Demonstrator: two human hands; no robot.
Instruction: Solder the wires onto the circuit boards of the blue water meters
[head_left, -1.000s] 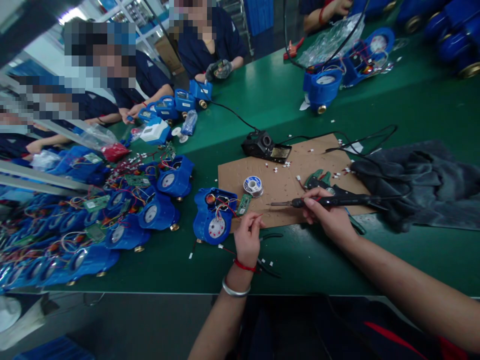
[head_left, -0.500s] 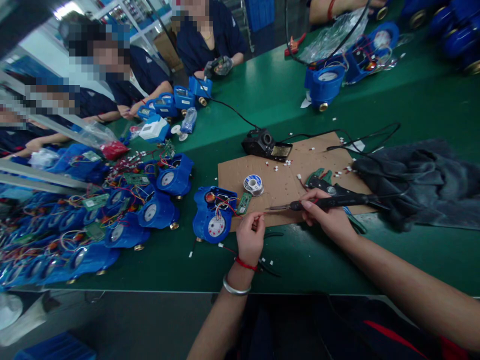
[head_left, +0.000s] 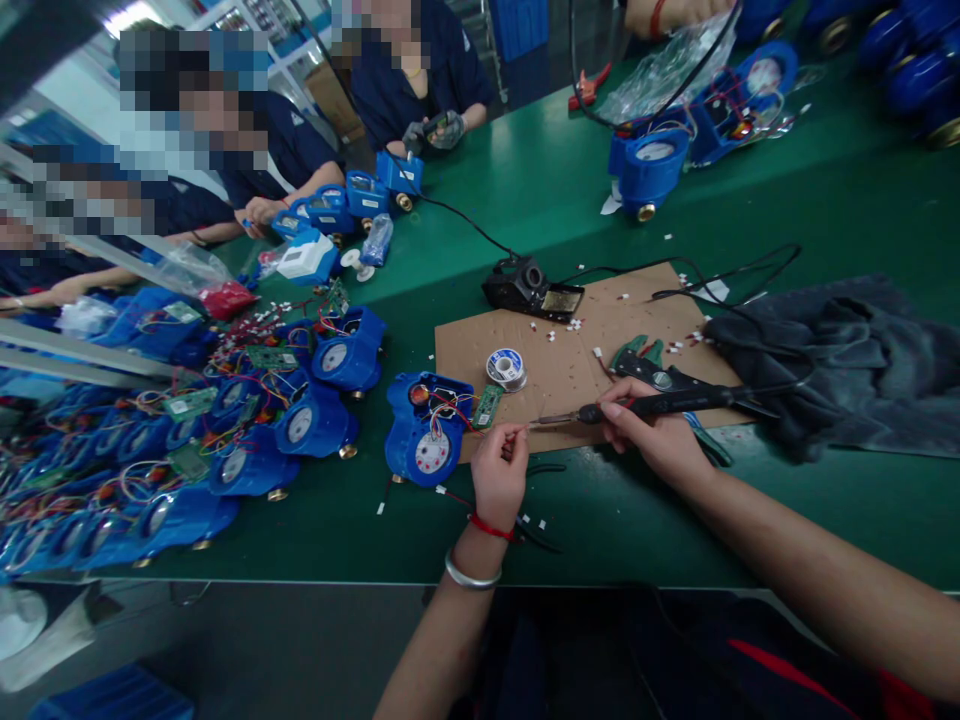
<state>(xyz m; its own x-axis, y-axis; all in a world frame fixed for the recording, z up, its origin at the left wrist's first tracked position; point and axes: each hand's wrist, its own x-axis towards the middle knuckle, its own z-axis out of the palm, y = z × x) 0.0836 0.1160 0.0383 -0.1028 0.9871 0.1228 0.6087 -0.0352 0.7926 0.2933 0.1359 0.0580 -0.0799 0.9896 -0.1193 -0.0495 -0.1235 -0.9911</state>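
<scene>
Head view looks down at my two hands on the green table (head_left: 570, 180). My right hand (head_left: 652, 432) is closed tight around the black soldering iron (head_left: 660, 403). Its metal tip points left and nearly meets my other hand. My left hand (head_left: 498, 472) pinches a thin red wire (head_left: 459, 418) between thumb and finger. That wire comes from the open blue meter (head_left: 427, 430), which sits just left of my left hand, at the edge of the brown cardboard (head_left: 577, 350). A small green board (head_left: 488, 406) leans by the meter. A roll of solder (head_left: 506, 368) sits on the cardboard. The black iron stand (head_left: 529, 288) is at the far edge. Many blue meters (head_left: 247, 420) lie to the left. A dark cloth (head_left: 847, 360) lies to the right.
</scene>
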